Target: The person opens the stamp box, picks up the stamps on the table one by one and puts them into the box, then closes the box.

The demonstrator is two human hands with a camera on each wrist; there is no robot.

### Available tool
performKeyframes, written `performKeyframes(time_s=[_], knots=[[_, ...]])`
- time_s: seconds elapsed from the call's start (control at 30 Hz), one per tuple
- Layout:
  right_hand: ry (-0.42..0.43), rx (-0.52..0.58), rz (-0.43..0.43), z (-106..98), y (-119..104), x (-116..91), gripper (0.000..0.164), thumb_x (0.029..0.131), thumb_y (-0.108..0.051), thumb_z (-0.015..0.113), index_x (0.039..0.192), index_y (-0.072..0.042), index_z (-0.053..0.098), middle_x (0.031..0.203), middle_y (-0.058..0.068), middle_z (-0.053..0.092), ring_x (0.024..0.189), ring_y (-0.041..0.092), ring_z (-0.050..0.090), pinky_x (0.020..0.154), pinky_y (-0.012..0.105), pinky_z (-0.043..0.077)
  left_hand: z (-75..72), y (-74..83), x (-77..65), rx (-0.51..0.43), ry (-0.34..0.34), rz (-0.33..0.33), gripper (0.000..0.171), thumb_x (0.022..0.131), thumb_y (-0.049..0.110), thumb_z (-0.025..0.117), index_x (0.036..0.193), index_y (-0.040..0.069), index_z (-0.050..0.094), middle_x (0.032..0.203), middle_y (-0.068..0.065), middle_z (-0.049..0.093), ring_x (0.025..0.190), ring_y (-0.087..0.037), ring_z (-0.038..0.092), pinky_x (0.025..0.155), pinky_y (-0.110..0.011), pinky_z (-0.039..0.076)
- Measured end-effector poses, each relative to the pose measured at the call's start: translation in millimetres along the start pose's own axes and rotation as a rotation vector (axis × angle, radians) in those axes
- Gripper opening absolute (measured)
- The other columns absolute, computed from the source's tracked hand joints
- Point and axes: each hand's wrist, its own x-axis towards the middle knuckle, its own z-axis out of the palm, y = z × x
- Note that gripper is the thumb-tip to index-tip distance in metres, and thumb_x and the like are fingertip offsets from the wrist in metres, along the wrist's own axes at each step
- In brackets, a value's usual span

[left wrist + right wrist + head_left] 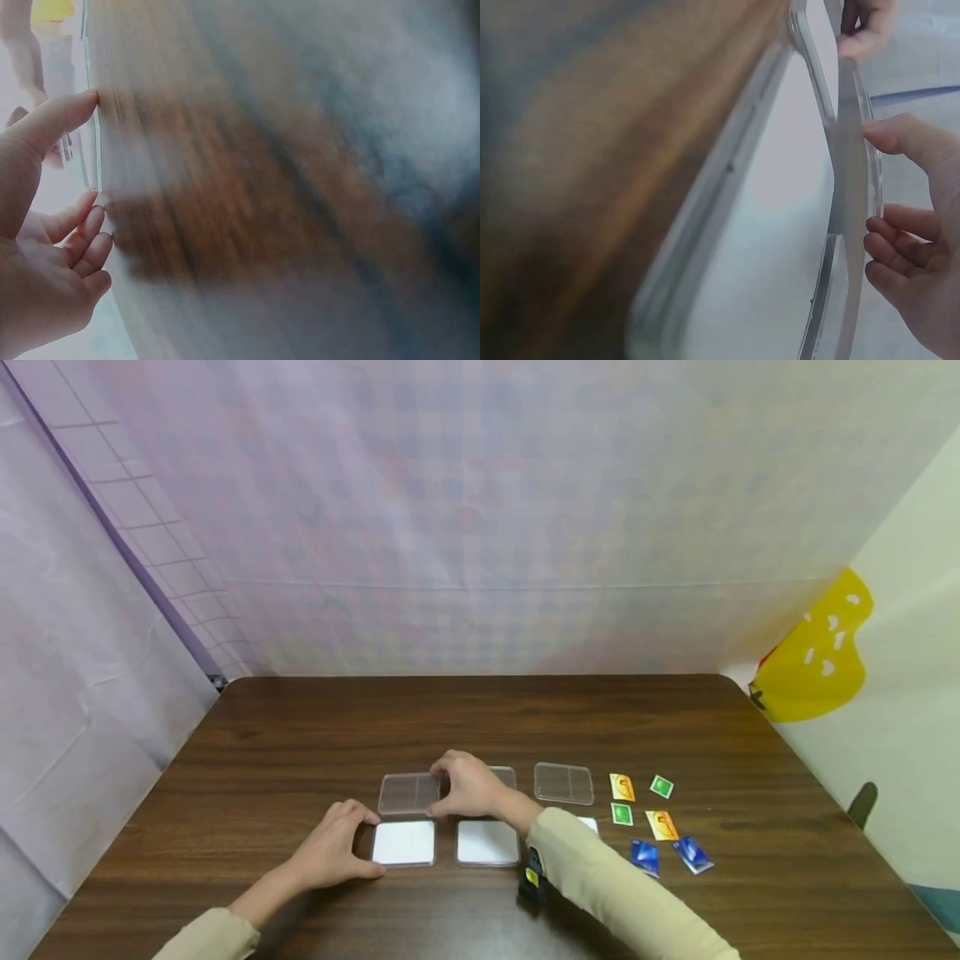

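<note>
Lying right of the work, well apart on the dark counter [300,727] — six small cards: two orange [622,787], two green [661,787], two blue [644,856]. Sitting in the back row, three clear lids, one [563,782] untouched. Left hand [335,852] pinching the edge of a white-lined tray [404,843]; beside it, a second tray [487,842]. Right hand [468,785] gripping a clear lid [408,794] just behind the left tray, covering most of the middle lid.

A dark wooden table [300,735] stands against pale lilac checked sheeting [480,510], with a yellow shape [813,652] at right.
</note>
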Motion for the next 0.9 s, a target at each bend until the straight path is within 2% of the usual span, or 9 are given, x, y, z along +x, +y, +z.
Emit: performKeyframes(time_s=[0.23,0.63,0.77,0.9], knots=[[0.001,-0.024,0.014,4,5,16,0.054,0.062,-0.033,0.077,0.102,0.001,0.064,0.096,0.008,0.062,0.09,0.018,0.056,0.082,0.027,0.046,-0.5,-0.9,0.6,-0.008,-0.013,-0.012,0.054,0.057,0.032,0.082,0.098,0.006,0.058,0.097,-0.002,0.053,0.095,-0.021,0.047,0.082,-0.041,0.043],[-0.02,-0.026,0.012,12,9,18,0.056,0.062,-0.035,0.078,0.104,0.001,0.064,0.096,0.007,0.062,0.091,0.018,0.056,0.084,0.026,0.045,-0.2,-2.7,-0.1,-0.01,-0.016,-0.014,0.055,0.057,0.033,0.082,0.099,0.007,0.059,0.097,-0.002,0.053,0.094,-0.02,0.046,0.082,-0.041,0.043],[-0.032,0.014,0.015,4,10,14,0.062,0.063,-0.037,0.078,0.109,0.001,0.061,0.102,0.008,0.061,0.097,0.02,0.054,0.088,0.029,0.044,0.0,-1.8,0.1,-0.01,-0.014,-0.016,0.055,0.057,0.033,0.082,0.098,0.007,0.059,0.097,-0.001,0.053,0.094,-0.021,0.046,0.082,-0.041,0.043],[-0.023,0.089,0.008,-13,10,4,0.063,0.066,-0.036,0.078,0.113,0.001,0.059,0.107,0.008,0.059,0.102,0.021,0.053,0.09,0.033,0.043,-0.6,-0.1,0.3,-0.011,-0.019,-0.014,0.057,0.057,0.034,0.082,0.1,0.005,0.059,0.098,-0.003,0.054,0.096,-0.022,0.047,0.083,-0.042,0.043]])
